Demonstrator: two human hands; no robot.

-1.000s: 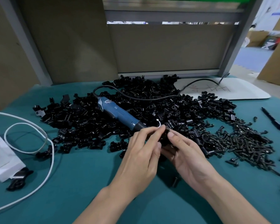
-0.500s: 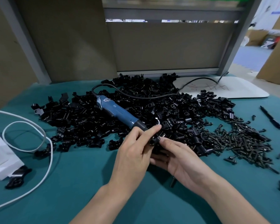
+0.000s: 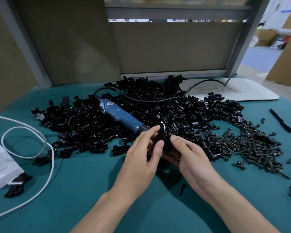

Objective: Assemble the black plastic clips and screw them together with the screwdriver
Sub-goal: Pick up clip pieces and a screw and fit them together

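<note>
- Head view: the left hand [image 3: 141, 153] and the right hand [image 3: 190, 158] meet just in front of the big pile of clips [image 3: 158, 111]. Between them they hold the clip pieces [image 3: 165, 140], a little above the green table [image 3: 74, 190].
- The left hand pinches the upper part of the pieces with curled thumb and forefinger. The right hand carries them from below, its fingers curled under and its thumb pressing on the side. The fingers hide how the two halves sit together, so I cannot tell if they are already joined.
- The pieces look small, light and stiff, with a smooth shiny surface, so I think they can slip or jump out of a weak pinch. It seems best to hold them on the curved outer sides and keep the screw hole free.
- The screwdriver [image 3: 123, 117] lies untouched on the pile, its dark tip just beside the left fingers. It is probably much heavier than a clip, and the blue body is the natural place to take it.
- The screws [image 3: 252, 145] lie in a heap at the right, and one loose screw [image 3: 181, 189] lies near the right wrist. They are tiny and may roll, so pinching one at the head seems safest.
</note>
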